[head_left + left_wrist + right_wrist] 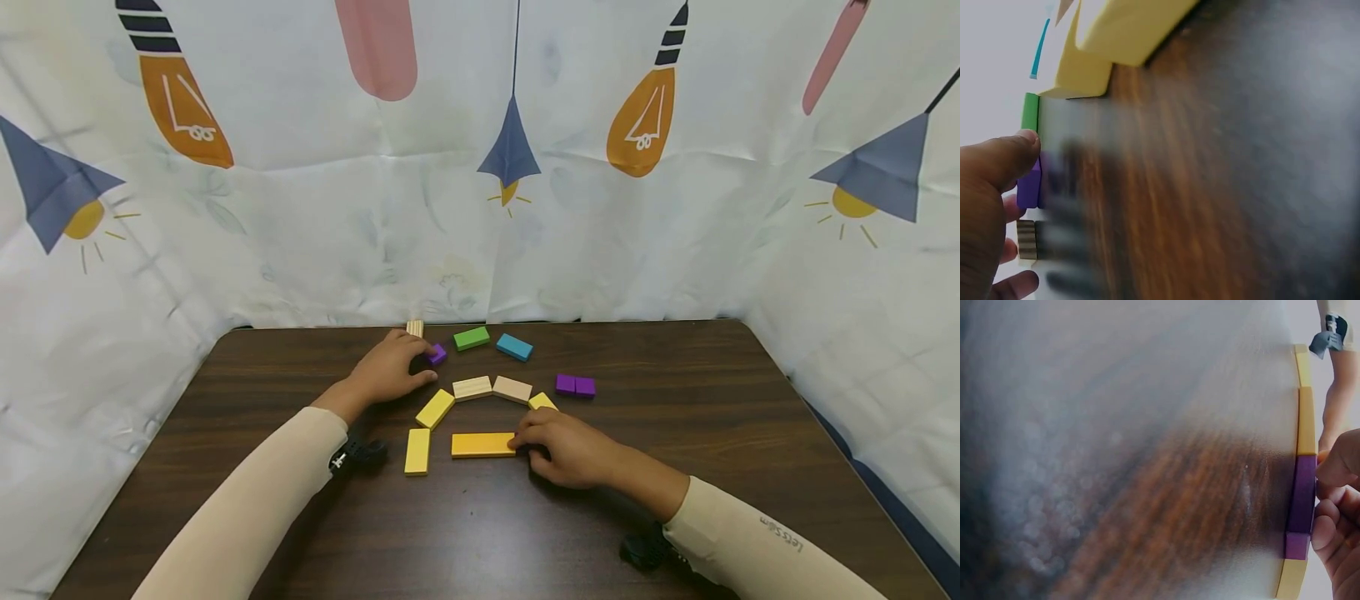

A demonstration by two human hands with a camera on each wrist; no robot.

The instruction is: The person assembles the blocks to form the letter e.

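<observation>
My left hand (386,367) is at the back of the table, its index fingertip right at a small purple block (438,355). Its thumb (1013,156) stands apart from the index finger, overlapping a green block (1029,112) in the left wrist view. My right hand (573,450) pinches a purple block (1302,494), which it hides in the head view. That block lies at the right end of a long orange block (480,445). Around the orange block, yellow blocks (417,452) and two pale wooden blocks (472,388) form an arch; my right hand covers part of its right side.
Behind the arch lie a green block (471,337) and a blue block (514,347). Pale wooden pieces (415,327) stand at the back edge beside my left hand. Two purple blocks (575,385) lie right of the arch. A printed curtain (450,233) hangs behind the table (675,383).
</observation>
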